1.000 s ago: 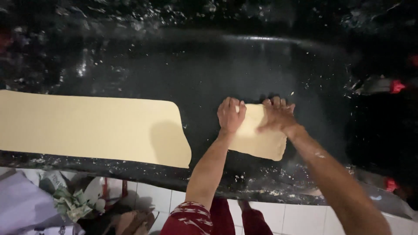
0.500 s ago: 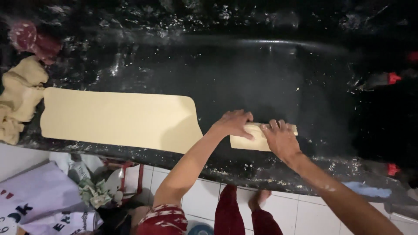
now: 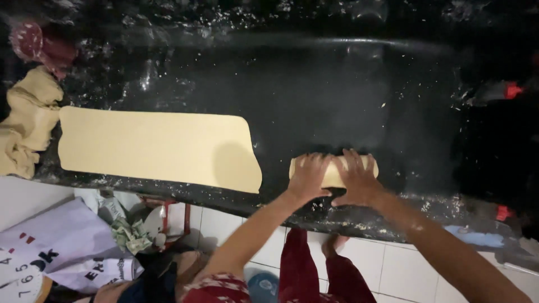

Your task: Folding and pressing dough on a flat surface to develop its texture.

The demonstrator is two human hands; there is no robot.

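Observation:
A small folded piece of pale dough (image 3: 335, 173) lies near the front edge of a black, flour-dusted counter (image 3: 314, 95). My left hand (image 3: 309, 177) presses flat on its left part, fingers spread. My right hand (image 3: 355, 178) presses flat on its right part. Both palms cover most of the piece, and only its top edge and ends show. A long flat sheet of the same dough (image 3: 157, 147) lies to the left, apart from the small piece.
A heap of crumpled dough scraps (image 3: 25, 120) sits at the counter's far left, with a dark red object (image 3: 39, 45) behind it. Red-tipped things (image 3: 508, 91) lie at the right. Below the counter are white tiles, bags and clutter (image 3: 84, 247).
The small dough piece has become narrower, folded or rolled toward the counter's front edge. Both hands moved with it toward me. The view shifted, bringing the scrap heap at the left into sight.

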